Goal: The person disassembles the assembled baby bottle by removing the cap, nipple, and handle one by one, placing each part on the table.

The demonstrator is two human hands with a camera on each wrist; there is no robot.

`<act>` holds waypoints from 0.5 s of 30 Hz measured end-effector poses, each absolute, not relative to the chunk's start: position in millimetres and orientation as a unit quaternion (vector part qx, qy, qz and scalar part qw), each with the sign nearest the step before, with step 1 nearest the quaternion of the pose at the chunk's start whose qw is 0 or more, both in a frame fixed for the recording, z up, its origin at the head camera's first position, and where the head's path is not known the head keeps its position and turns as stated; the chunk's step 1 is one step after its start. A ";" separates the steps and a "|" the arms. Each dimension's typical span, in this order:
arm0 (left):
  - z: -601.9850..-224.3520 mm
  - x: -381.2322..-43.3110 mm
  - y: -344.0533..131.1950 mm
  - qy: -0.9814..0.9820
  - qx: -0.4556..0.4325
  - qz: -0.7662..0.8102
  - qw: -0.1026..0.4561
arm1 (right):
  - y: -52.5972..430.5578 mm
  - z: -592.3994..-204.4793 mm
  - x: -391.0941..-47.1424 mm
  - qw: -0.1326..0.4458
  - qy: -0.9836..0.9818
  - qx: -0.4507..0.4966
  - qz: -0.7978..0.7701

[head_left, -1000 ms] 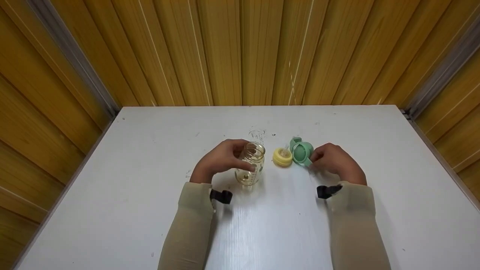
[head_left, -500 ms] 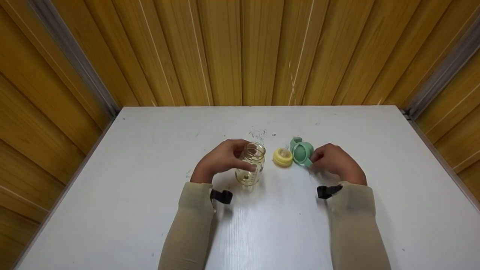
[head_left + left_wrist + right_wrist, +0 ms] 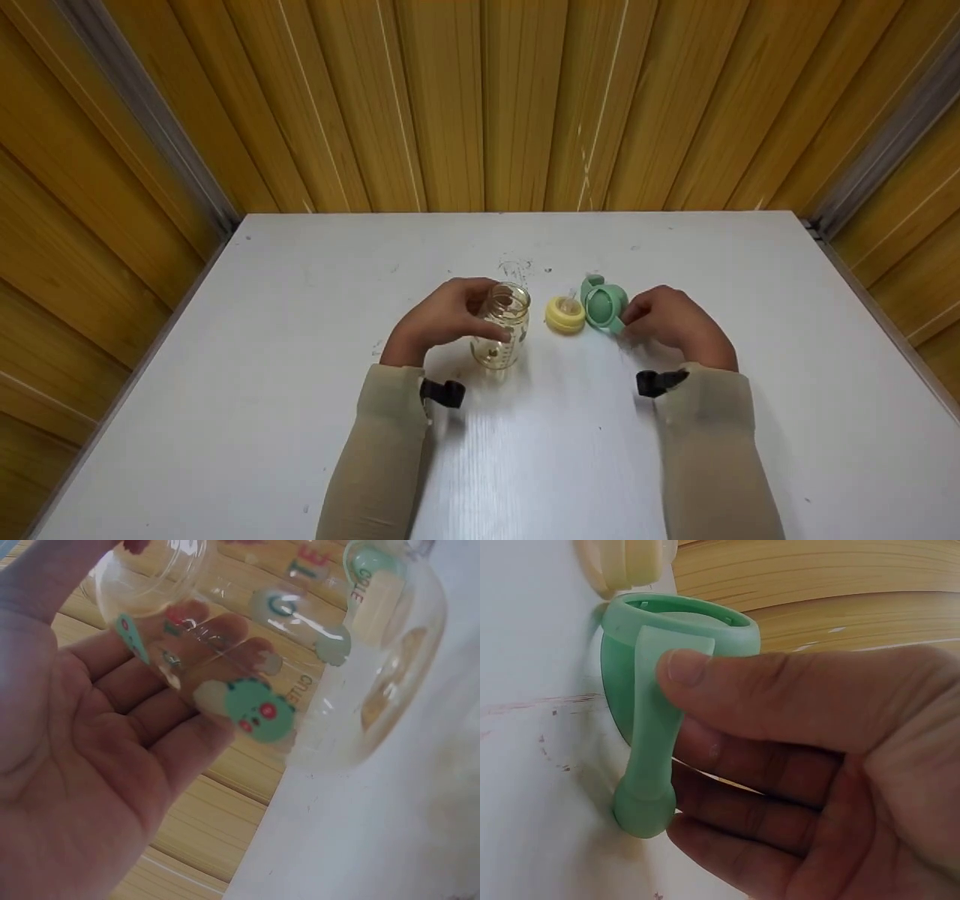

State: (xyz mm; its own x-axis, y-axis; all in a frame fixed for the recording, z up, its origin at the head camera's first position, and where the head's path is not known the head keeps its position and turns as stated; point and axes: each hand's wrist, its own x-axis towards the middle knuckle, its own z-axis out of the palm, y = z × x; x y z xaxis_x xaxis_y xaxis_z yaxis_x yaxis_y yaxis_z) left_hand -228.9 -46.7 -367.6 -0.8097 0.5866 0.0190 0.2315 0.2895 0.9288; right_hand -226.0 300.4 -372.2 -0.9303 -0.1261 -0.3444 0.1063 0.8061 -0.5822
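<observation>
In the head view, a clear baby bottle (image 3: 510,334) without a cap stands upright on the table. My left hand (image 3: 448,321) holds it from the left, thumb across its near side and fingers behind. Printed cartoon figures show on the bottle (image 3: 255,712) in the left wrist view. My right hand (image 3: 666,322) pinches one handle (image 3: 654,720) of a green two-handled piece (image 3: 604,304), with the thumb on the handle's outer face. Between bottle and green piece sits a yellow collar with a clear nipple (image 3: 565,316), close beside the green piece and touched by neither hand.
The white table (image 3: 262,390) meets yellow wood-patterned walls (image 3: 480,105) at the back and sides. Dark scuff marks (image 3: 515,267) lie behind the bottle. A black wrist camera (image 3: 444,393) juts inward from the left sleeve, and another camera (image 3: 654,383) from the right.
The right hand and forearm have shifted very slightly to the right. The left hand, the bottle, the yellow collar and the green piece look nearly the same.
</observation>
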 end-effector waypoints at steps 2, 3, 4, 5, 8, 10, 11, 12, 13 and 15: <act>-367.9 -228.9 -47.0 0.785 0.262 0.537 0.162 | 300.9 -370.4 -225.6 0.187 0.932 -0.004 -0.312; -368.0 -228.7 -47.0 0.785 0.261 0.538 0.160 | 301.3 -369.7 -225.6 0.185 0.932 -0.005 -0.311; -368.0 -228.6 -47.1 0.786 0.261 0.538 0.157 | 301.5 -369.0 -225.6 0.184 0.933 -0.008 -0.310; -368.0 -228.5 -47.0 0.786 0.261 0.538 0.156 | 301.6 -368.2 -225.5 0.181 0.933 -0.009 -0.310; -367.2 -228.1 -46.9 0.786 0.263 0.539 0.150 | 301.9 -365.6 -224.3 0.171 0.936 -0.014 -0.309; -366.8 -228.1 -46.7 0.786 0.262 0.540 0.146 | 301.8 -363.6 -223.4 0.166 0.937 -0.015 -0.309; -366.5 -228.2 -46.6 0.786 0.262 0.541 0.145 | 301.4 -362.2 -222.7 0.164 0.937 -0.013 -0.310; -366.1 -228.0 -46.4 0.786 0.261 0.542 0.142 | 301.1 -360.9 -222.1 0.163 0.936 -0.012 -0.311; -366.0 -228.0 -46.1 0.787 0.259 0.542 0.141 | 300.8 -359.8 -221.9 0.163 0.936 -0.010 -0.310; -366.0 -228.2 -45.7 0.787 0.255 0.544 0.139 | 300.5 -357.8 -221.5 0.164 0.936 -0.008 -0.311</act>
